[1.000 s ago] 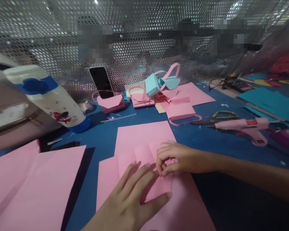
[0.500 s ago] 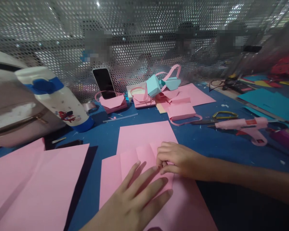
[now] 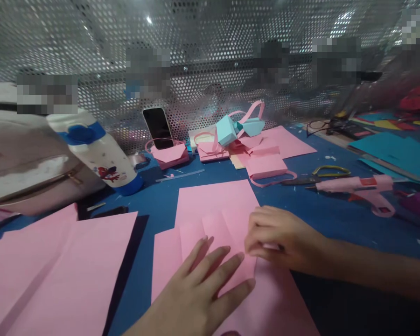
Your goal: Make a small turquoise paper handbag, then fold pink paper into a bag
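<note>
A creased sheet of pink paper (image 3: 192,233) lies in front of me over a larger pink sheet (image 3: 213,200) on the blue table. My left hand (image 3: 199,289) rests flat on the creased paper with its fingers spread. At the right edge of that paper, my right hand (image 3: 283,235) has curled fingers closed on it; the thumb and the gripped part are mostly hidden. Another folded pink sheet (image 3: 73,270) lies to the left.
Several small pink paper bags (image 3: 170,154) stand along the back, with a light-blue paper piece (image 3: 227,130) on top. A phone (image 3: 157,126) leans on the perforated metal panel. A bottle (image 3: 105,158) is left; a pink glue gun (image 3: 357,186) and scissors (image 3: 331,171) are right.
My right hand has slid a little to the right, to the edge of the creased paper. My left hand remains flat on it. The view has shifted slightly.
</note>
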The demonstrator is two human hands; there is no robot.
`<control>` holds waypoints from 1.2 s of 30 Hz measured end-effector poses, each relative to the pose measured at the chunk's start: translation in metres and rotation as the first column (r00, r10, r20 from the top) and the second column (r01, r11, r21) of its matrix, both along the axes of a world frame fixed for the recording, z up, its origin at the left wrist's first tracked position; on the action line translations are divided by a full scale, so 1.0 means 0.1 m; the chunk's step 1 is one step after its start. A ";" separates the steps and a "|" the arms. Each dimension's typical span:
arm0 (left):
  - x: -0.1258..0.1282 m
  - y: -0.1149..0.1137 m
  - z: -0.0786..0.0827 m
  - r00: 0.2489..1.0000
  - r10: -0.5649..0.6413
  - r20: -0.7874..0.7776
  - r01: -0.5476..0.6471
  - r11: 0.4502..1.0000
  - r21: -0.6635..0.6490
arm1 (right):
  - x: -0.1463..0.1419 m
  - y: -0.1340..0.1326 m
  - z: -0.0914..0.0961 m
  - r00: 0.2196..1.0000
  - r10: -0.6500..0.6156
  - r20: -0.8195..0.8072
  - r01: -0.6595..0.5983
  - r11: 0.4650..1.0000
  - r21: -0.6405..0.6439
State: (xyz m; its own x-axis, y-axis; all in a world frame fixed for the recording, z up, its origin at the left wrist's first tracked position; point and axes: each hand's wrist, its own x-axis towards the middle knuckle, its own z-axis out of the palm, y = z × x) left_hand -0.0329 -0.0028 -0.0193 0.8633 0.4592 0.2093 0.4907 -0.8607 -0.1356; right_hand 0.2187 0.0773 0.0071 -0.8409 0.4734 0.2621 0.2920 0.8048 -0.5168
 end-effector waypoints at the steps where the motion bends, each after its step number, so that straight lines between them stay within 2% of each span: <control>1: 0.00 0.00 0.00 1.000 0.005 0.001 -0.005 1.000 -0.015 | 0.05 -0.04 0.00 0.999 0.042 0.014 -0.042 0.999 0.008; 4: 0.01 -0.01 -0.01 0.999 0.017 0.044 -0.015 0.999 -0.032 | 0.18 -0.16 -0.04 0.981 0.149 0.126 -0.159 0.984 0.079; 6: 0.01 -0.02 -0.02 0.996 0.029 0.079 -0.027 0.999 -0.027 | 0.24 -0.22 -0.08 0.974 0.133 0.183 -0.155 0.982 0.112; 15: 0.05 -0.01 -0.09 0.987 0.056 0.151 -0.061 0.998 0.025 | 0.37 -0.20 -0.13 0.969 -0.106 0.224 0.053 0.972 0.229; 23: 0.03 -0.01 -0.02 0.998 0.020 0.065 -0.018 0.999 -0.029 | 0.39 -0.24 -0.14 0.961 -0.235 0.147 0.173 0.923 0.343; 26: 0.02 0.00 0.01 0.999 0.001 0.045 0.001 0.999 -0.046 | 0.37 -0.21 -0.08 0.954 -0.243 0.175 0.178 0.931 0.319; 29: 0.03 -0.01 0.06 0.997 0.018 0.069 -0.014 0.998 -0.056 | 0.31 -0.12 0.01 0.955 -0.200 0.219 0.140 0.955 0.262; 32: 0.07 -0.04 0.13 0.996 0.033 0.078 -0.030 0.999 -0.030 | 0.22 -0.02 0.09 0.971 -0.181 0.159 0.139 0.959 0.246; 36: 0.12 -0.07 0.17 0.996 0.048 0.080 -0.049 0.999 0.010 | 0.04 0.00 0.10 0.979 -0.120 0.164 0.116 0.993 0.036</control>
State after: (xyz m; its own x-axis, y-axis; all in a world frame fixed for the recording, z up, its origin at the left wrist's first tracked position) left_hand -0.0207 -0.0095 -0.0019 0.8203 0.4973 0.2823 0.5416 -0.8342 -0.1041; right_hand 0.2224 0.0773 0.0173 -0.8122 0.5669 0.1374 0.4655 0.7719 -0.4330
